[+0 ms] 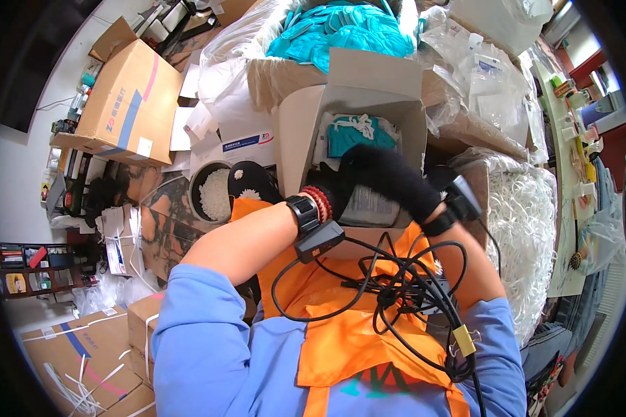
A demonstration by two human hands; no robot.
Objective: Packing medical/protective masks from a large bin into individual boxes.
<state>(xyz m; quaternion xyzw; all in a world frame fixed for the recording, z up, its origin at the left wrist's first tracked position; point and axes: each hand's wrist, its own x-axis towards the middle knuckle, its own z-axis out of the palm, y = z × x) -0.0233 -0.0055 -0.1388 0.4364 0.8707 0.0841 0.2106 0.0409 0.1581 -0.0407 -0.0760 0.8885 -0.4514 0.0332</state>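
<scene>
Both my hands, in black gloves, work at the mouth of the open cardboard box (358,132) that stands in front of me. My right hand (386,177) lies curled over a clear-wrapped flat packet (368,207) at the near wall of the box; it appears to press on the packet, but I cannot tell whether the fingers are closed round it. My left hand (327,198) sits just beside it at the box's near left edge; its grip is hidden. Teal items in a bag (353,133) lie deeper in the box, toward the far wall. Hazard one: the black cables (389,292) from both wrist units hang in loops across my orange apron (341,326); in my judgement a wide arm movement could snag a loop and jerk the hand. Hazard two: the packet film looks slick, so it may slide from a gloved hand. Hazard three: the box leans among loose bags (487,76) and could tip if I push its near wall.
</scene>
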